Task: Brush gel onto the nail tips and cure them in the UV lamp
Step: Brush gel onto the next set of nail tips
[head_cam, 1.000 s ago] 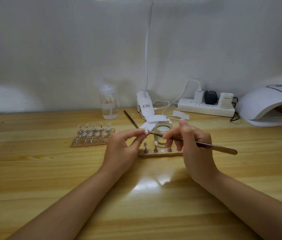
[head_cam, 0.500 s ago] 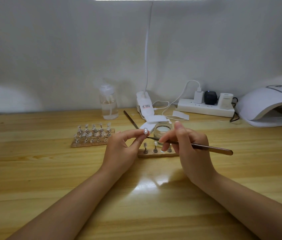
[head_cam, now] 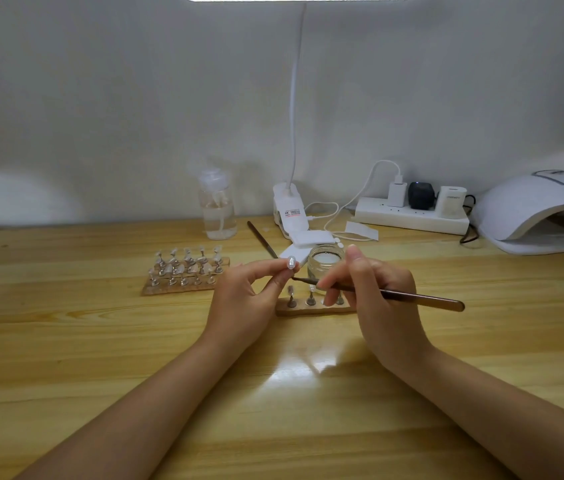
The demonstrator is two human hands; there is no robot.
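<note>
The nail tip [head_cam: 291, 262] I am working on sits pinched between the thumb and forefinger of my left hand [head_cam: 244, 299], raised above the tabletop [head_cam: 65, 341] and just left of the open gel jar [head_cam: 325, 266]. My right hand [head_cam: 377, 306] grips one brush [head_cam: 394, 294] like a pen, its bristle end just below the tip and very near it; I cannot tell whether they touch. Directly beneath both hands lies one small wooden stand [head_cam: 311, 309], where I count three pegs in view and perhaps a fourth behind my fingers. To the left is a larger wooden stand [head_cam: 187, 271] with fifteen tips in three rows of five, as near as I can count. A second brush [head_cam: 262, 239] lies behind the jar. One UV lamp [head_cam: 533, 213] stands at far right, well apart from my hands.
</note>
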